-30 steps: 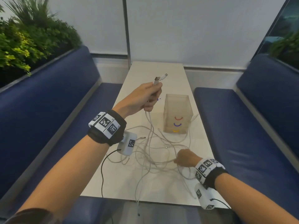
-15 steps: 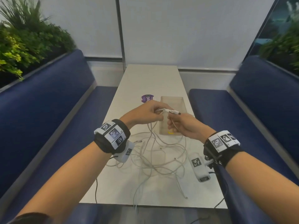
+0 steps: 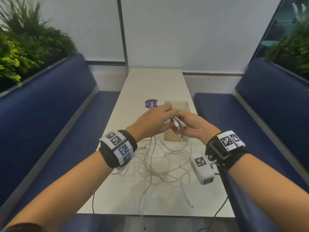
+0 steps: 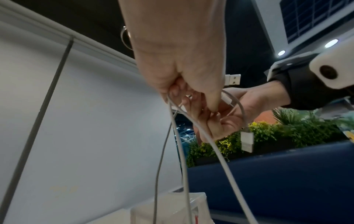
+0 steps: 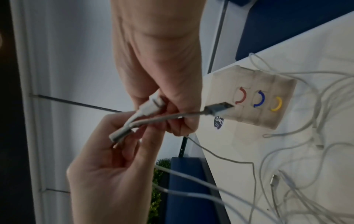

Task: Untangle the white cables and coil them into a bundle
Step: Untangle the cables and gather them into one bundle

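A loose tangle of white cables (image 3: pixel 160 166) lies on the near half of the white table (image 3: pixel 155 84). Above it my two hands meet. My left hand (image 3: pixel 160 121) pinches a few cable ends, and their strands (image 4: pixel 184 151) hang down to the tangle. My right hand (image 3: pixel 192 126) grips a cable just behind its USB plug (image 5: pixel 218 108). Another white USB connector (image 4: pixel 247 141) dangles below my right palm. In the right wrist view, my left hand (image 5: pixel 107 166) holds connector ends (image 5: pixel 122 133) against my right hand's fingers (image 5: pixel 178 121).
A translucent box (image 5: pixel 254 98) with red, blue and yellow arcs stands just behind my hands, beside a purple sticker (image 3: pixel 151 104). Blue benches (image 3: pixel 41 114) run along both sides, with plants (image 3: pixel 25 47) behind them. One cable hangs over the front edge.
My right hand left the tangle on the table and rose to meet my left hand. My left hand came down from its raised position. Both now hold the cable ends together.
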